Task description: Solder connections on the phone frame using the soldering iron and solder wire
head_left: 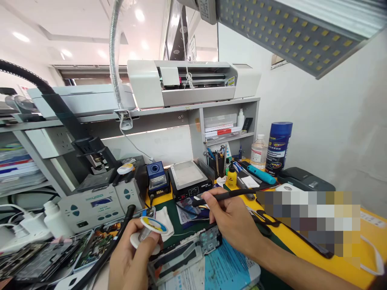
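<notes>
phone frame (178, 259): over blue pad (232, 266); thin, likely fragile, lift by edges. spool (155, 225): left hand (131, 251) curled round it; probably light, stiff; hold rims. black tool (229, 195): right hand (232, 213), pinched; likely light.

The left grip (134, 259) and right grip (231, 213) are bare, slim-fingered hands, the right forearm (278, 258) uncovered along its visible length.

Right of the hotplate (189, 176), "Electronic" reads across the blue can (276, 150); nearer it, the yellow bottle (231, 179) flashes a dark triangle sign!
</notes>
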